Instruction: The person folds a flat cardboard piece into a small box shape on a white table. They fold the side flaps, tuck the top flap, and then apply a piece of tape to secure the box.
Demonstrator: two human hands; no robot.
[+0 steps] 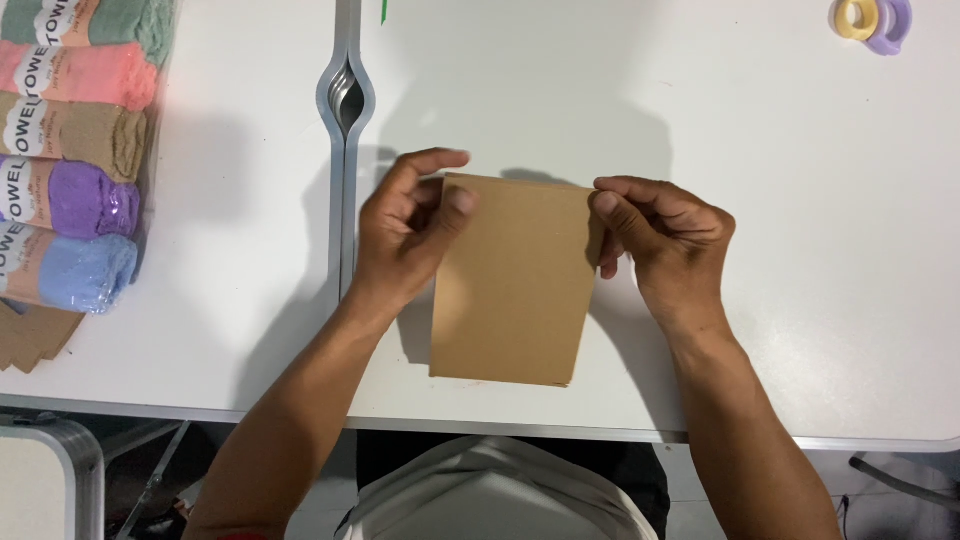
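Cardboard piece point(512, 285): flat brown card, lying on the white surface point(780, 200) between both hands.
Left hand point(405, 235): grip pinched closed on the top left corner, thumb on top.
Right hand point(665, 240): grip pinched closed on the top right corner.
Doing it well: likely keep both pinches level and pull evenly, so the top edge stays straight.
Nearby: rolled towels point(75, 150) left, tape dispenser point(872, 20) far right.

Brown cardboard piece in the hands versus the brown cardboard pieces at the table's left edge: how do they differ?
The brown cardboard piece is gripped at its top corners by the left hand and right hand; the brown cardboard pieces at the left edge lie untouched. The first shows whole, the others are partly cut off. Both are the same plain brown.
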